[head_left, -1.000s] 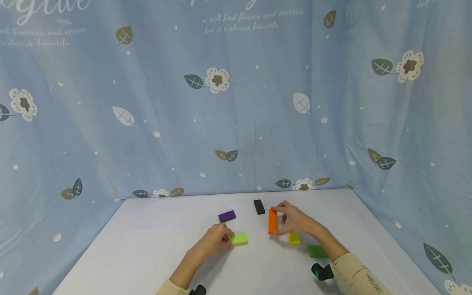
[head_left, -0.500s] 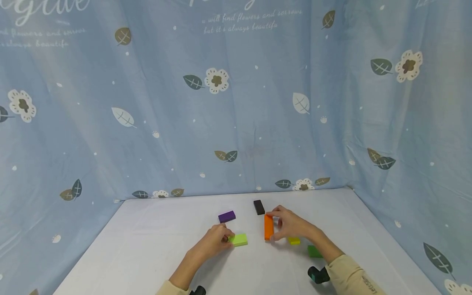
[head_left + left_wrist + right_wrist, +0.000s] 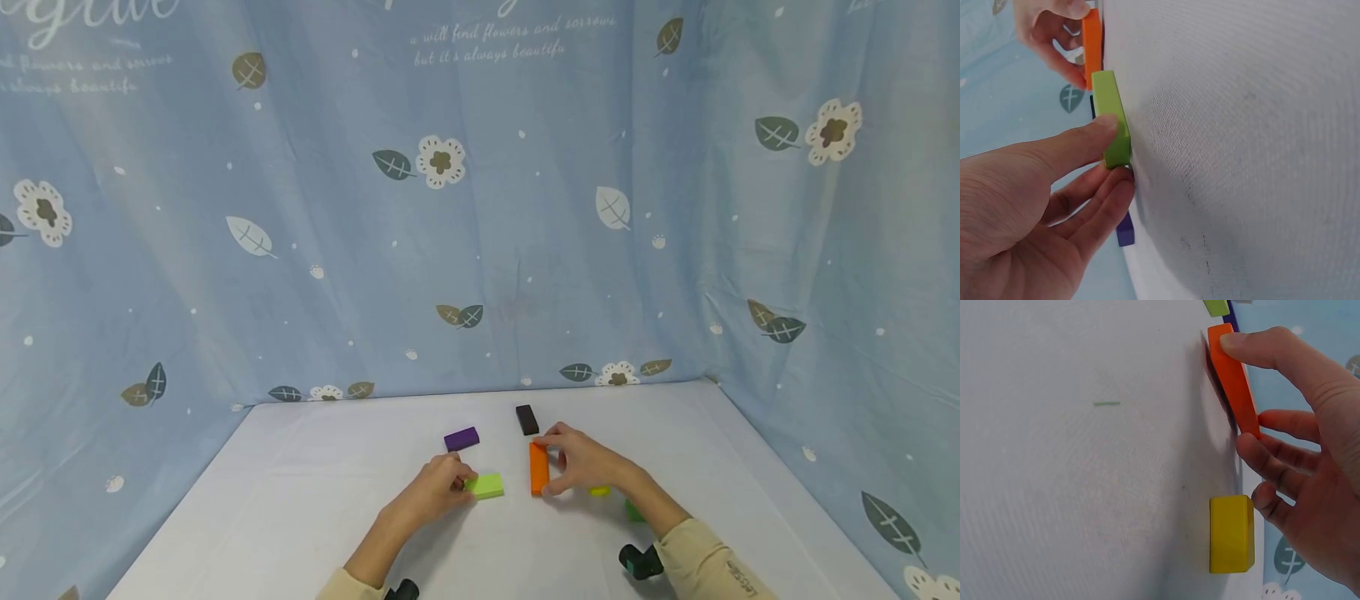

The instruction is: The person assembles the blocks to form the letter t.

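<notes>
My left hand (image 3: 433, 492) pinches the near end of a light green block (image 3: 487, 486) between thumb and fingers. In the left wrist view this green block (image 3: 1110, 106) is close against the white cloth, thumb on its face. My right hand (image 3: 581, 460) holds an orange block (image 3: 539, 468) lengthwise, thumb at one end and fingers at the other. The right wrist view shows the orange block (image 3: 1235, 381) slightly off the cloth, with a shadow beside it. The orange block is to the right of the light green one, a gap between them.
A purple block (image 3: 461, 439) and a black block (image 3: 527, 420) lie farther back on the white table (image 3: 315, 500). A yellow block (image 3: 1230, 534) and a dark green block (image 3: 634, 511) are partly hidden behind the right hand and forearm. A patterned blue curtain (image 3: 337, 167) surrounds the table.
My right hand has carried the orange block leftward and nearer to me, toward the light green block. The left hand and its light green block have stayed in place.
</notes>
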`<state>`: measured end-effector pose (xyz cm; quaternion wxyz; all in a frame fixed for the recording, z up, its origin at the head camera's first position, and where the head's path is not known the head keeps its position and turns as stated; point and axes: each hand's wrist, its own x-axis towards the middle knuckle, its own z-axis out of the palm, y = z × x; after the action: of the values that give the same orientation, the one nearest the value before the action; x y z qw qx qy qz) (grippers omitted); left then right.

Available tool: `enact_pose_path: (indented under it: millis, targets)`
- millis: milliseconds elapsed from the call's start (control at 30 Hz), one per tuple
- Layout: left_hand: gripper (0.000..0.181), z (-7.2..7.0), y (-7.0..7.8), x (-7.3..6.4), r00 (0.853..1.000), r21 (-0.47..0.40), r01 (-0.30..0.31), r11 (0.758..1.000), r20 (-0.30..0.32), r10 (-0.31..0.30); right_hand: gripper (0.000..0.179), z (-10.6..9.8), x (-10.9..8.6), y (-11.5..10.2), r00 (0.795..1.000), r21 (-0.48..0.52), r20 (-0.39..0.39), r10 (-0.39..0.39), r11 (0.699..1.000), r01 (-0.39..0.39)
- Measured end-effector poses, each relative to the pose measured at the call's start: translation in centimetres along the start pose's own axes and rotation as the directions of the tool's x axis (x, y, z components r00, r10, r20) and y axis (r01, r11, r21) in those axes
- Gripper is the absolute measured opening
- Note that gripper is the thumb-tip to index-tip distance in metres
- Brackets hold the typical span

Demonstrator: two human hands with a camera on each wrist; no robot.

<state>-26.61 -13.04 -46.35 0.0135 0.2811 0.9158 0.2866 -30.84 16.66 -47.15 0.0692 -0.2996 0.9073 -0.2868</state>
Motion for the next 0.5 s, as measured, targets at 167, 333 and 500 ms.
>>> enact_pose_path:
  millis: [167, 333, 500]
  targets:
    - [0.024, -0.04, -0.03, 0.04, 1.0, 0.005, -0.012, 1.0, -0.001, 0.012, 0.077, 0.16, 0.29, -0.25, 1.0, 0.01, 0.019, -0.004, 1.0, 0.004]
    - [0.024, -0.04, 0.01, 0.0, 1.0, 0.001, -0.007, 1.0, 0.001, 0.007, 0.077, 0.46, 0.63, -0.52, 0.999, 0.013, 0.028, -0.02, 1.0, 0.02]
    - [0.024, -0.04, 0.07, -0.04, 1.0, 0.0, -0.005, 1.0, 0.0, 0.005, 0.076, 0.74, 0.91, -0.58, 0.999, 0.004, 0.028, -0.017, 1.0, 0.016]
